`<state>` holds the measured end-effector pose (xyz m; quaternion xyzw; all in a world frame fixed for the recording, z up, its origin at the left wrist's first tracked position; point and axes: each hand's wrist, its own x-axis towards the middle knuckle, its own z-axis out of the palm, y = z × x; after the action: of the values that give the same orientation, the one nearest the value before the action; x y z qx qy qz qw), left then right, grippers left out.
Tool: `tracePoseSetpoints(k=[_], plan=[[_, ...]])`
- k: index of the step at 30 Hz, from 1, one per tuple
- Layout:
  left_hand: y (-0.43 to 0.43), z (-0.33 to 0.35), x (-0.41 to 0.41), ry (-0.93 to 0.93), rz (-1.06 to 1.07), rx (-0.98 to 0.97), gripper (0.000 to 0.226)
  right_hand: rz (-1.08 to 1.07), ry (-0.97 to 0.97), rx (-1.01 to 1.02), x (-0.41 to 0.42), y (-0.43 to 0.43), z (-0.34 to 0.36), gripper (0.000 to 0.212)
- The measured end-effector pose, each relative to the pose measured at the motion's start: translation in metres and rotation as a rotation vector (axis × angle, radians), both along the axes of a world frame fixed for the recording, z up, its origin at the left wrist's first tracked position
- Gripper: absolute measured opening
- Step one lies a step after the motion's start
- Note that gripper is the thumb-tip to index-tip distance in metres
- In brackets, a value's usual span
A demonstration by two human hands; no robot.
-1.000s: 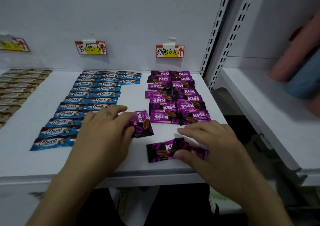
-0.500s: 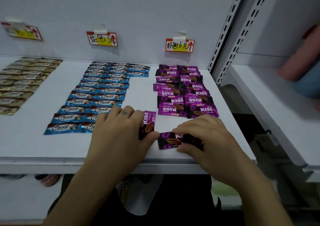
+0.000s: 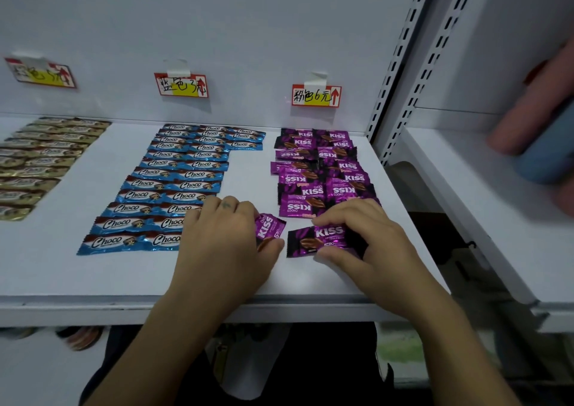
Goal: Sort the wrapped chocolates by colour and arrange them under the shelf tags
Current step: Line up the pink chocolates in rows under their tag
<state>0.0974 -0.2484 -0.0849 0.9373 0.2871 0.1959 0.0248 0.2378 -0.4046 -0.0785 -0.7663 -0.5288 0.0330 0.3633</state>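
My left hand [image 3: 226,244] pinches a purple KISS chocolate [image 3: 268,230] turned on end, just left of the purple rows. My right hand [image 3: 369,244] holds another purple KISS chocolate [image 3: 316,241] flat on the white shelf [image 3: 46,275] between thumb and fingers. Right behind both hands, several purple KISS chocolates [image 3: 320,172] lie in rows under the right tag [image 3: 316,95]. Blue Choco bars [image 3: 174,185] lie in rows under the middle tag [image 3: 181,85]. Gold bars [image 3: 37,160] lie at the far left under the left tag [image 3: 42,73].
A slotted upright [image 3: 394,64] bounds the shelf on the right. Beyond it a lower shelf [image 3: 484,206] carries blurred pink and blue rolls [image 3: 540,138]. The shelf's front edge [image 3: 93,307] runs under my wrists.
Both hands have slid forward with their purple chocolates, closer to the front of the purple rows. The camera has come nearer to the shelf.
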Motion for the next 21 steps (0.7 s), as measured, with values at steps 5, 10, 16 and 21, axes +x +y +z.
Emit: tracePoseSetpoints(k=[5, 10, 16, 21], plan=[[-0.003, -0.004, -0.001, -0.067, -0.016, 0.016, 0.036, -0.028, 0.09, 0.091, 0.004, -0.004, 0.0, 0.032], [-0.004, -0.004, -0.005, -0.131, -0.06, 0.014, 0.034, -0.075, 0.235, -0.004, 0.009, -0.012, 0.005, 0.044], [-0.008, 0.009, 0.005, -0.247, -0.191, -0.254, 0.021, -0.1, 0.182, -0.059, 0.018, -0.026, 0.004, 0.039], [-0.009, 0.021, 0.03, -0.191, -0.168, -0.379, 0.016, -0.157, 0.084, 0.003, 0.026, -0.025, 0.002, 0.028]])
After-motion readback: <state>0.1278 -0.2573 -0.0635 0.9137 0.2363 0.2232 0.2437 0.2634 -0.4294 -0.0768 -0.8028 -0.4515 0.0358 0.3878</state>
